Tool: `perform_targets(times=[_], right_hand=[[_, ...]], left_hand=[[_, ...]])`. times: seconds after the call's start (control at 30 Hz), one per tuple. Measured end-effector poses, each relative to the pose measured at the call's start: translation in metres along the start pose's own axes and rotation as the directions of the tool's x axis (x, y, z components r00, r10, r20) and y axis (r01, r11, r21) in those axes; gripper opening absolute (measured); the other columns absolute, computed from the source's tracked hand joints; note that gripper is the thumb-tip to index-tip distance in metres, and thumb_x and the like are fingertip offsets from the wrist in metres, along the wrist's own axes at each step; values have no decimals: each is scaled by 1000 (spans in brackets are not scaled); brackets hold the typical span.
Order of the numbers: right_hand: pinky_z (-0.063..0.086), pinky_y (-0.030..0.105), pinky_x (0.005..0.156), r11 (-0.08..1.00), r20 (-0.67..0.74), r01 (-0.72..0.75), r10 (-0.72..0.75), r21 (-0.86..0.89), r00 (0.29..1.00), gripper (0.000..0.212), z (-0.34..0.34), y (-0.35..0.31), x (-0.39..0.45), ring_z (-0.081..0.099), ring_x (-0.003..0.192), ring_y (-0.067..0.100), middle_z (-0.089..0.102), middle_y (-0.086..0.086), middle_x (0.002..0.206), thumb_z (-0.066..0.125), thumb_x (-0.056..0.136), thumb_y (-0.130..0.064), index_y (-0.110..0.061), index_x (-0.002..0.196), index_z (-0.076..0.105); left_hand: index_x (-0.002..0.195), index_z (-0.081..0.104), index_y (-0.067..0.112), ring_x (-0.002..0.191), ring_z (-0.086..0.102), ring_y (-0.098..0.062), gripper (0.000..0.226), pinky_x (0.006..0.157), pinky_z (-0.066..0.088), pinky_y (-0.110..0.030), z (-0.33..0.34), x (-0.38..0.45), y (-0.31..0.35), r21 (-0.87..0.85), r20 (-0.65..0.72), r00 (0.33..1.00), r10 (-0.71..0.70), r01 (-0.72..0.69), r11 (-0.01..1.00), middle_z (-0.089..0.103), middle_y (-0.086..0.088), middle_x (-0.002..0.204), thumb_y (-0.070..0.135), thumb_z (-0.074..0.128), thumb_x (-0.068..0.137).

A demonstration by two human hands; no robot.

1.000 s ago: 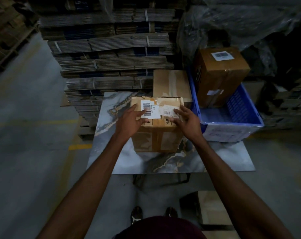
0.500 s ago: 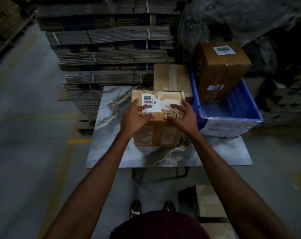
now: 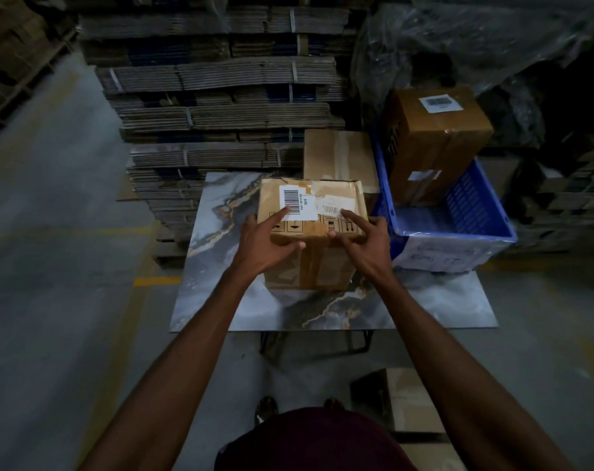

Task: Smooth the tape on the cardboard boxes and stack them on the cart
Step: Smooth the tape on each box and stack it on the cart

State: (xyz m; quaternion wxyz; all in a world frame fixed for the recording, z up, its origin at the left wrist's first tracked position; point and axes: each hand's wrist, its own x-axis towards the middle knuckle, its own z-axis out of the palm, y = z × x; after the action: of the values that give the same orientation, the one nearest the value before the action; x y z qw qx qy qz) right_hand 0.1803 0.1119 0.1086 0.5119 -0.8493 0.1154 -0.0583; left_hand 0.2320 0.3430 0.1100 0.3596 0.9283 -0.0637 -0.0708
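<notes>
Cardboard, brown and taped, forms the box (image 3: 311, 229) standing on the marbled desk (image 3: 227, 300), with 2 barcode labels on its top. Both hands sit at its near top edge: the left hand (image 3: 265, 244) has fingers spread straight, index on the white label (image 3: 297, 207), and the right hand (image 3: 363, 246) likewise, fingers extended on the top; neither grip closes round anything. Just right, a blue crate (image 3: 458, 229) holds another box (image 3: 435, 141).
</notes>
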Motion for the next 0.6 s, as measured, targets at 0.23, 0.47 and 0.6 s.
perform_targets(times=[0.23,0.47,0.6], right_hand=[[52,40,97,994,-64,95,-97,-46,993,70,3,-14,18,50,120,17,46,4,140,73,83,-63,-46,145,46],[46,37,109,980,64,194,-196,42,978,107,30,-10,27,39,141,14,28,3,165,78,89,-40,-42,161,-1],[32,61,118,983,68,184,-185,20,980,117,44,17,24,26,152,25,13,4,169,79,86,-47,-45,158,-13]], left_hand=[[142,53,35,133,50,-29,86,106,42,-42,-23,10,9,22,-161,987,-28,32,999,57,-5,143,73,75,69],[157,15,39,128,53,-37,108,107,42,-48,-25,11,-20,-69,-255,959,-122,108,992,55,-10,144,76,69,72],[156,-11,46,111,63,-30,119,92,54,-50,4,-11,-34,-152,-291,956,-46,1,988,57,-15,139,47,80,80]])
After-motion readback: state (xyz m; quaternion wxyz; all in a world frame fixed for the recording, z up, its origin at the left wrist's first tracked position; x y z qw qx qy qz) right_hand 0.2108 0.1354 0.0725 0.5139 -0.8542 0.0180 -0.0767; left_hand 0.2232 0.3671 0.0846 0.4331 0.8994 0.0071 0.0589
